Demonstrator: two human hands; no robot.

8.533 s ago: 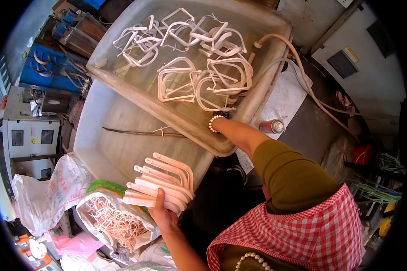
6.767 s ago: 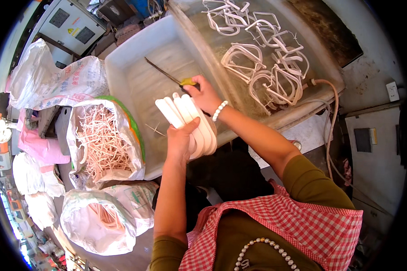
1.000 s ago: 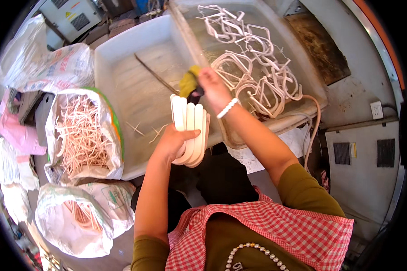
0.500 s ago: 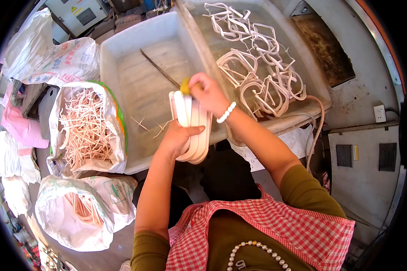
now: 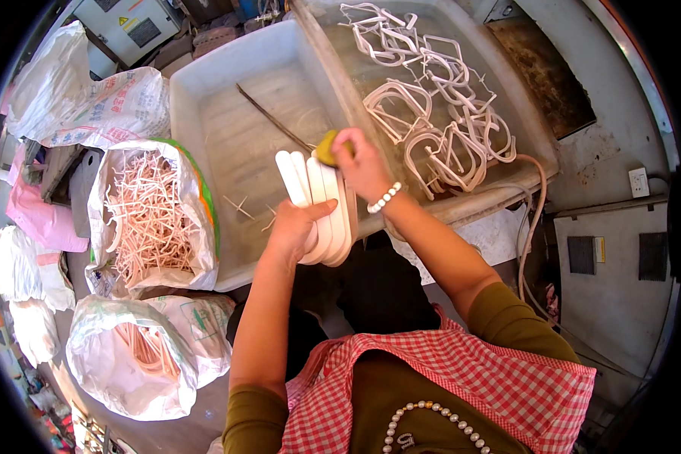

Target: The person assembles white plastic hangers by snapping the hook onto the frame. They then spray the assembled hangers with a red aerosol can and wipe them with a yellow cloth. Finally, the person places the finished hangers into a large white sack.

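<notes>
Over the near edge of the pale plastic tub, my left hand is closed round several long, flat, pale strips with rounded ends. They are fanned out, with the thumb lying across their front. At their upper end my right hand, with a white bead bracelet at the wrist, pinches a small yellow-green piece. It looks soft like a sponge, though I cannot tell for sure. A thin dark rod lies in the tub and its near end meets this piece in view; whether they touch is unclear.
Right of this tub, a second tub holds water and several pale looped plastic frames. A hose hangs over its edge. At left stand a sack of thin pinkish plastic scraps and a white sack. Small branched scraps lie in the pale tub.
The strips have spread wider, their upper ends shifting left. My right hand has moved slightly right with the yellow-green piece. The whole view has shifted a little.
</notes>
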